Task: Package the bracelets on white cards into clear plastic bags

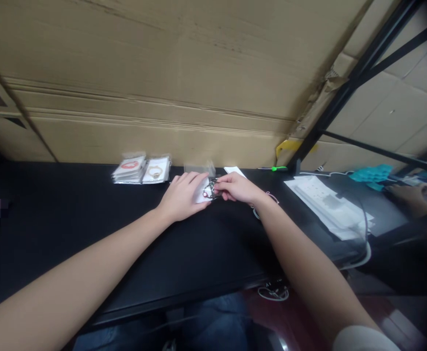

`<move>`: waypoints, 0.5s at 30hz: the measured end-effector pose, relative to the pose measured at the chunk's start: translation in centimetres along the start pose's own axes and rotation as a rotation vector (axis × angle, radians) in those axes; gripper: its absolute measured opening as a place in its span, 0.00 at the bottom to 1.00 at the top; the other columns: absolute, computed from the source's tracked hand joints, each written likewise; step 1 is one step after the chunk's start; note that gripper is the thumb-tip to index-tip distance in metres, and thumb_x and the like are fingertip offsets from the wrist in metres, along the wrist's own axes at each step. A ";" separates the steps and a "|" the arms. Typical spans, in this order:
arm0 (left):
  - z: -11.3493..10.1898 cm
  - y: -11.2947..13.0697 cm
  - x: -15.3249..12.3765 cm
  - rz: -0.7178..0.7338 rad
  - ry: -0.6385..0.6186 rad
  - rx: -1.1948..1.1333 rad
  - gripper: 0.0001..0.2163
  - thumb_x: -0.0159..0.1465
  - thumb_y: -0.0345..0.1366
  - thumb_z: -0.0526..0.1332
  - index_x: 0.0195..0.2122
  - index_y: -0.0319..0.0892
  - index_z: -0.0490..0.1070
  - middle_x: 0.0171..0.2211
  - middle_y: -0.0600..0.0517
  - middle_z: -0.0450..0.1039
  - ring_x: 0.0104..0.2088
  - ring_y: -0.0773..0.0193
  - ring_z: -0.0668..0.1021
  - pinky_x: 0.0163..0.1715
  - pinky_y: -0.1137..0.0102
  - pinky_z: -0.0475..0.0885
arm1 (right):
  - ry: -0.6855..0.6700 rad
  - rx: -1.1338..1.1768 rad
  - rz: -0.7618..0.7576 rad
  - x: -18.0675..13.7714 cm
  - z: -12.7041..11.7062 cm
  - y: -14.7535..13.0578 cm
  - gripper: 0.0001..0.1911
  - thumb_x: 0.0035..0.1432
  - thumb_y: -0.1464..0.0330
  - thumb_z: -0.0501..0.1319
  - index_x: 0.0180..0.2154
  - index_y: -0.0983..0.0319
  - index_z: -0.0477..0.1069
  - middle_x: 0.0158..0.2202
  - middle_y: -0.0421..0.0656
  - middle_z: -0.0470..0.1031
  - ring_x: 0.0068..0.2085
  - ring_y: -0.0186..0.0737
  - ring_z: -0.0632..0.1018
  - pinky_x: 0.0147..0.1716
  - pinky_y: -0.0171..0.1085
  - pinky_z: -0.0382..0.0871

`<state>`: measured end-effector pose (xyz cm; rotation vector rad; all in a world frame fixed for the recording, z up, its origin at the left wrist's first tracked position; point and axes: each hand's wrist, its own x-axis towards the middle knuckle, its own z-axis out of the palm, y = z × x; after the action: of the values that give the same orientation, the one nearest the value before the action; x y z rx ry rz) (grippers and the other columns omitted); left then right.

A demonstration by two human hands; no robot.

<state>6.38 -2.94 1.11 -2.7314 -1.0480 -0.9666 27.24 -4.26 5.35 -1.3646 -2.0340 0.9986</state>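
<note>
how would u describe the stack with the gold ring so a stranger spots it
Find the black table running along a big cardboard carton. At its back edge, just up and left of the left hand, two stacks of bagged white cards lie side by side. Pick the right stack, showing a gold ring, not the left stack, showing a red design.

Black desk (52, 209), cardboard cartons (143, 83) behind. Two stacks of bagged jewelry cards (141, 168) at the desk's back edge. Right side: white power strip (325, 204) with cable on paper sheets (301, 187), teal foam pieces (372, 175) beyond, black metal rack (345, 92) overhead.
</note>
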 end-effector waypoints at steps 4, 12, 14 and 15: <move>-0.1 0.4 0.1 0.070 -0.027 0.010 0.28 0.59 0.45 0.60 0.59 0.45 0.57 0.54 0.46 0.65 0.51 0.51 0.68 0.49 0.58 0.61 | -0.021 -0.067 -0.011 -0.1 0.2 0.0 0.17 0.58 0.61 0.55 0.21 0.61 0.69 0.15 0.37 0.68 0.15 0.28 0.63 0.18 0.33 0.55; 0.3 0.2 0.1 0.012 0.023 -0.076 0.30 0.57 0.45 0.62 0.60 0.46 0.56 0.54 0.45 0.65 0.51 0.49 0.69 0.50 0.56 0.62 | 0.237 -0.103 -0.139 0.3 0.7 0.2 0.15 0.50 0.56 0.63 0.28 0.62 0.73 0.19 0.38 0.70 0.20 0.30 0.66 0.20 0.32 0.57; 0.3 -0.3 0.2 -0.091 0.168 -0.136 0.32 0.57 0.45 0.63 0.61 0.45 0.53 0.55 0.44 0.63 0.54 0.49 0.68 0.52 0.56 0.62 | 0.313 0.025 -0.178 0.3 0.3 0.2 0.16 0.51 0.56 0.63 0.35 0.62 0.73 0.21 0.38 0.70 0.20 0.30 0.66 0.20 0.32 0.59; 0.3 -0.6 0.3 -0.151 0.268 -0.162 0.34 0.57 0.45 0.63 0.61 0.44 0.51 0.57 0.43 0.62 0.55 0.49 0.66 0.53 0.55 0.62 | 0.375 0.079 -0.202 0.2 0.1 0.1 0.16 0.52 0.56 0.62 0.36 0.62 0.72 0.22 0.38 0.69 0.21 0.30 0.67 0.21 0.33 0.59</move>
<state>6.31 -2.26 0.97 -2.5704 -1.1847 -1.4534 27.16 -4.03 5.21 -1.1755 -1.7878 0.6691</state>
